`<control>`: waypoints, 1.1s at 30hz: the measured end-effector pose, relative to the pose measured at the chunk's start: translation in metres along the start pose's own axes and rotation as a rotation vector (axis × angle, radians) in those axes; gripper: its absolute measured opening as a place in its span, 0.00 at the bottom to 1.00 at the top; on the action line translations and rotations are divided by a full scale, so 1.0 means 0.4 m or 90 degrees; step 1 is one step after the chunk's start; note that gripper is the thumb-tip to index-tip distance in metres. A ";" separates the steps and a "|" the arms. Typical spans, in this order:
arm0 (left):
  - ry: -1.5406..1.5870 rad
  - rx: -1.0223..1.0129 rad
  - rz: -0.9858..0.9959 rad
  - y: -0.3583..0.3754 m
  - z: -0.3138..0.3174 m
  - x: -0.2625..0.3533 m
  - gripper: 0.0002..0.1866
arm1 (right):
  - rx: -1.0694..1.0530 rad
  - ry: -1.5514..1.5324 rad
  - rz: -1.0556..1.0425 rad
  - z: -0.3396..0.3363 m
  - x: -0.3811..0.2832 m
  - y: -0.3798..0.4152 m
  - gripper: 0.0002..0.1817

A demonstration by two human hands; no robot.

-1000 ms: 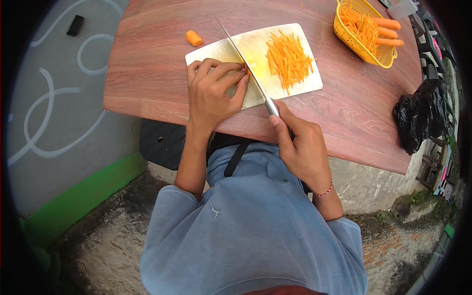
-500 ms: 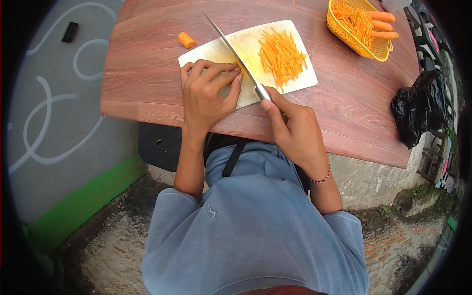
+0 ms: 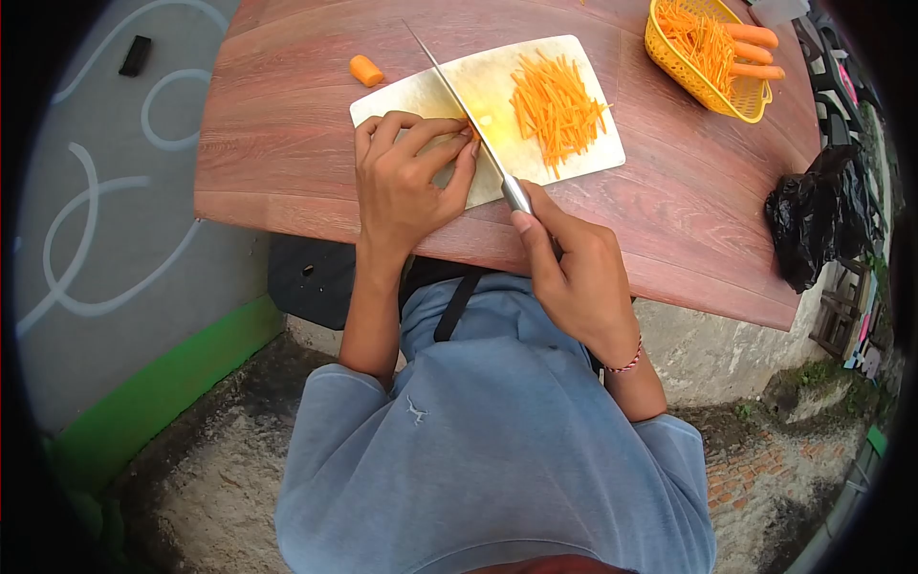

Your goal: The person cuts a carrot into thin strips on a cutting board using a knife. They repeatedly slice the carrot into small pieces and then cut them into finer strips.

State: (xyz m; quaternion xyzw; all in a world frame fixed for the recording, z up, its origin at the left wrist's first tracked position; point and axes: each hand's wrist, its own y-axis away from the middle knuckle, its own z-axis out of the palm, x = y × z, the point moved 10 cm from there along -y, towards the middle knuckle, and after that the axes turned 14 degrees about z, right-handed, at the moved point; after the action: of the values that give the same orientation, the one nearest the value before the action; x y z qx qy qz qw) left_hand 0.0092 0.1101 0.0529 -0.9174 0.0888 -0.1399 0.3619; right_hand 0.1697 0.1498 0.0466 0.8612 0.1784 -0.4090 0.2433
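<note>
My right hand (image 3: 579,273) is wrapped round the handle of a kitchen knife (image 3: 467,108), whose long blade slants up and left across the white cutting board (image 3: 421,94). Curled fingertips of my left hand (image 3: 409,177) pinch a small carrot piece (image 3: 475,136) right against the blade; most of that piece is hidden by the fingers. To the right of the knife, a pile of thin carrot strips (image 3: 557,113) lies on the board. A short carrot chunk (image 3: 365,70) rests on the table just beyond the board's upper left edge.
A yellow plastic basket (image 3: 685,75) with shredded carrot and whole carrots (image 3: 755,72) stands at the table's far right. A black plastic bag (image 3: 818,225) hangs by the right edge of the reddish wooden table (image 3: 287,172). A grey painted wall (image 3: 105,239) is at left.
The knife blade has turned slightly and looks thinner from above. My left hand keeps its pinch beside the blade. The whole view has shifted a little.
</note>
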 end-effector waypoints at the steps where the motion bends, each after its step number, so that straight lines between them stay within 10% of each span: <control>1: 0.000 -0.001 -0.001 0.001 0.002 -0.002 0.05 | 0.007 0.011 -0.006 0.000 -0.001 0.005 0.19; 33: -0.021 -0.022 0.007 0.002 0.014 0.001 0.05 | 0.001 -0.034 -0.012 -0.010 0.011 -0.007 0.19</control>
State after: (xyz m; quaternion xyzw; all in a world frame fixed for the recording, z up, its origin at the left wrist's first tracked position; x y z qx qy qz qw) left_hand 0.0113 0.1128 0.0486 -0.9250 0.0906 -0.1214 0.3486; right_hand 0.1736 0.1548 0.0446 0.8484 0.1800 -0.4342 0.2436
